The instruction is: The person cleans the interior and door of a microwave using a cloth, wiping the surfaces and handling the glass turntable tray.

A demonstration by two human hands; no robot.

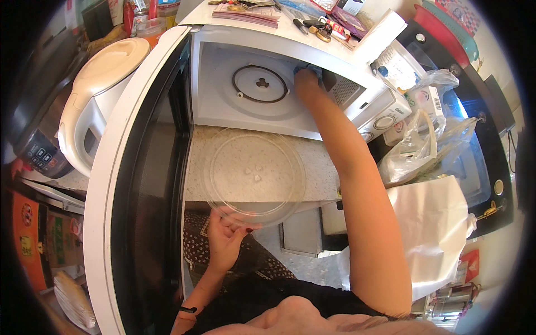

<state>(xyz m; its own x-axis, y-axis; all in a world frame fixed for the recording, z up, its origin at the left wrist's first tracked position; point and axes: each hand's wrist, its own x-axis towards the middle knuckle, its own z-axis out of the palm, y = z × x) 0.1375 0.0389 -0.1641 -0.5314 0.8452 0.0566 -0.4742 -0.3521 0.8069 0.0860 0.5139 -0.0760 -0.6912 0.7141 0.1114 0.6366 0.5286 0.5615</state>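
Left grip (225, 245) is clamped on the lower rim of a clear glass plate (254, 159), mid-frame: probably stiff, slippery, breakable; best held by opposite edges. Right grip (306, 85), upper centre, clutches a blue cloth (316, 71).

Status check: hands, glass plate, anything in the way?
Left hand holding glass turntable plate by near rim. Right hand inside microwave with blue cloth. Roller ring inside; door open.

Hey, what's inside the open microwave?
A dark roller ring around a central hub, plus your right hand with a blue cloth. Whatever the hand and cloth cover can't be seen.
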